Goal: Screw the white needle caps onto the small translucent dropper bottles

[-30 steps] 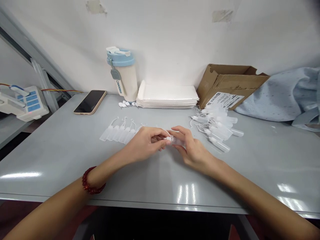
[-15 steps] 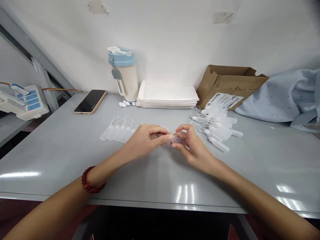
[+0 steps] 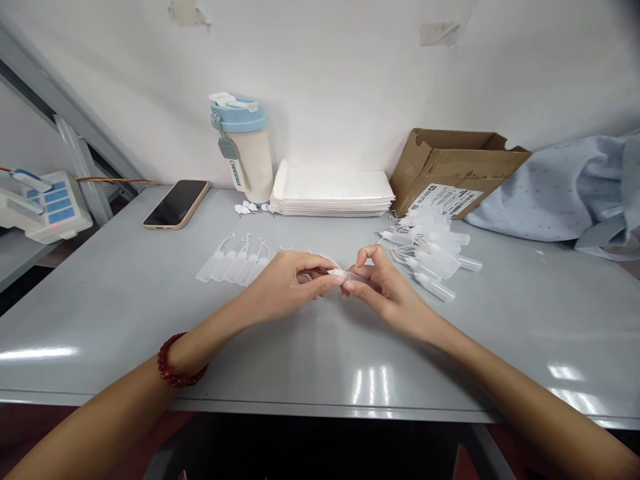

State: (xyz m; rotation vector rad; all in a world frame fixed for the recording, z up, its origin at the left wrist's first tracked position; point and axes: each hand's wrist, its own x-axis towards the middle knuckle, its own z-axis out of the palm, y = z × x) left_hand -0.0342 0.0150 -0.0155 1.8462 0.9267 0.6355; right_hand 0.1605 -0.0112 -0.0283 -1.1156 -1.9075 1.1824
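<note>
Bottle handling at a grey, glossy surface (image 3: 280, 360); clock directions are taken from the joined hands as centre, twelve pointing towards the wall. At the centre, a small translucent plastic bottle (image 3: 353, 275) with a white top (image 3: 337, 273) is held above the surface, lying nearly sideways. The left hand (image 3: 285, 287) pinches the white top between thumb and fingers; the right hand (image 3: 390, 290) pinches the bottle's body close by, its index finger bent, so that the fingertips of the two almost meet. The join lies largely behind these fingertips, and whether the top is fully seated cannot be told.

At nine o'clock, a neat row of translucent bottles with white cords (image 3: 237, 267) lies side by side, cords pointing away from the person; its near end is partly hidden by the left hand. This row is judged to be the portion done. Between two and three o'clock, a loose heap of similar corded bottles (image 3: 435, 252) lies at mixed angles beneath a brown cardboard box (image 3: 465, 167); it is judged to be the portion left, and appears the larger. The held bottle counts as partway, not yet laid down. At ten o'clock, several small white plastic pieces (image 3: 243, 209) lie at the foot of a cream cup with a pale-blue lid (image 3: 257, 160).
</note>
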